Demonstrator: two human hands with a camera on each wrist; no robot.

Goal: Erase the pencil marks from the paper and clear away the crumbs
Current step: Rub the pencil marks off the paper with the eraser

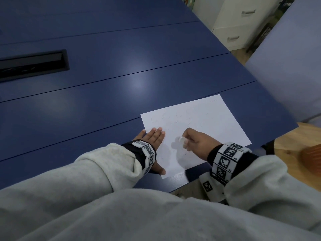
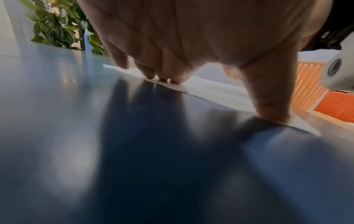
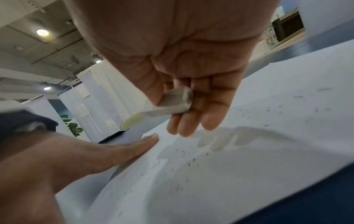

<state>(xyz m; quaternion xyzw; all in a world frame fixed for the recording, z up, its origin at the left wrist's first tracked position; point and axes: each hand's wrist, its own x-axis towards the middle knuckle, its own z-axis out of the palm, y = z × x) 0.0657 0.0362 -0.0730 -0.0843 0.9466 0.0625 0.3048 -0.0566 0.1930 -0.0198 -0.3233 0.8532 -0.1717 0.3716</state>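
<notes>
Grey sleeves [image 1: 104, 197] fill the frame's bottom. Flat-fingered, the left hand [image 1: 152, 136] presses the white paper sheet [image 1: 208, 119] lower right on the blue table [image 1: 104, 84]; the right hand [image 1: 196, 140] pinches a smudged white eraser [image 3: 176, 101] above dark crumbs [image 3: 191, 160].

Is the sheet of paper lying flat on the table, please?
Flat: the paper lies spread on the table, left hand pressing its edge.

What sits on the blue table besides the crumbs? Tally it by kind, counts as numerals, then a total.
Sheets of paper: 1
Erasers: 1, pinched in the right hand
Hands: 2, the left hand pressing flat on the sheet's edge
Black recessed table panel: 1
Total: 5
</notes>
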